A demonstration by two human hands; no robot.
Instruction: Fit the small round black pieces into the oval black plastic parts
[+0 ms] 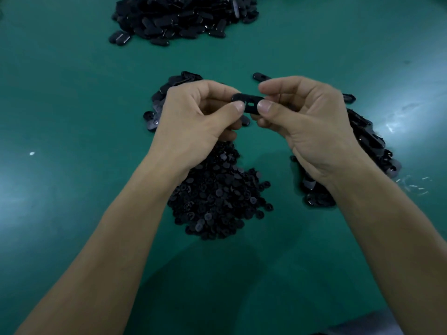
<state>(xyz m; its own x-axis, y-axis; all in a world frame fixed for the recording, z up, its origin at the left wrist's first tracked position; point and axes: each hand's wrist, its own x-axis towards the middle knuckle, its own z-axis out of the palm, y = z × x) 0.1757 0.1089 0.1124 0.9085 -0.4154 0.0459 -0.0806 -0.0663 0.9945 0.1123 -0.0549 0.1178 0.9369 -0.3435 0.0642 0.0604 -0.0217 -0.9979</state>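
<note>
Both hands are sharing one oval part (249, 102), raised above the green table (72, 93). I am pinching its left end with my left hand (200, 112) and its right end with my right hand (307, 122), so the slotted face is showing toward me for fitting (whether a round piece is already under my left fingertips, I cannot tell). Its long axis is running left to right, roughly level. The pile of round pieces (217, 194) is lying just below.
</note>
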